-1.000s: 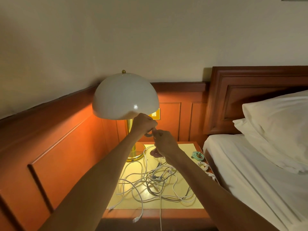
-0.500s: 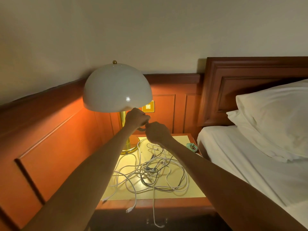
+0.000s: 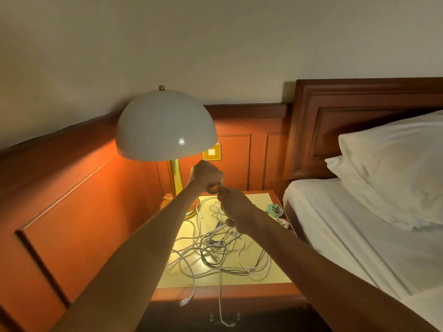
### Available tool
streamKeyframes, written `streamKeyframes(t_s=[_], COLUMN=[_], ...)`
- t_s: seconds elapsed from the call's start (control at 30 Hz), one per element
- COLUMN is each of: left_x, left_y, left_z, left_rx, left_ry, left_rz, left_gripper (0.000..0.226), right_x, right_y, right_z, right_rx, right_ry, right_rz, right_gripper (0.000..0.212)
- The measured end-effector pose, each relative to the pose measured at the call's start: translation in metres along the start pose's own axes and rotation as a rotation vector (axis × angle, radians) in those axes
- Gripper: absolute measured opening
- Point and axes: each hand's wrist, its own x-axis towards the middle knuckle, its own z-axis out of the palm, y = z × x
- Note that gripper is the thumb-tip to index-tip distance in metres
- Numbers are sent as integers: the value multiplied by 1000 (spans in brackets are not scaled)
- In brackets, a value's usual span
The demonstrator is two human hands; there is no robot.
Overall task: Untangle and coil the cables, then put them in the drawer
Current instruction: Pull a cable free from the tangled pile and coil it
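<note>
A tangle of white and dark cables lies on the nightstand top. Two white ends hang over its front edge. My left hand is raised above the back of the nightstand, fingers closed around a small dark coil of cable. My right hand sits just right of it, pinching the same cable, which runs down into the tangle. A coiled teal cable and a small coiled white cable rest at the nightstand's right edge. The drawer front is in shadow below.
A lamp with a white dome shade and brass stem stands at the back left of the nightstand. Wood panelling rises on the left and behind. The bed with a white sheet and pillows is close on the right.
Both hands have stayed together near the lamp stem, working the cable; the right hand has shifted a little lower. The camera view has moved slightly.
</note>
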Motion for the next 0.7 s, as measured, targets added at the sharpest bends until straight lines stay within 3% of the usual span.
streamKeyframes(t_s=[0.07,0.1,0.2,0.37,0.5,0.6,0.7], left_x=[0,0,-6,-27,-45,-55,-62], left_y=[1,2,5,10,15,16,-5], left_z=[4,5,8,21,57,82,109], left_rx=[-11,-15,-69,-443,-489,-487,-385], left_ry=[6,10,-2,-323,-417,-480,-522], left_rz=[-9,-6,14,-145,-158,-158,-127], left_gripper=[7,9,15,40,42,35,39], right_x=[-4,-11,-16,-21,-20,-17,-18], right_y=[7,7,15,37,69,100,129], right_z=[-3,-3,-17,-62,-80,-85,-93], right_rx=[149,75,16,54,160,39,-53], right_ry=[-21,0,9,19,87,180,152], right_rz=[1,-75,-72,20,25,43,134], right_gripper=[16,22,38,34,23,26,23])
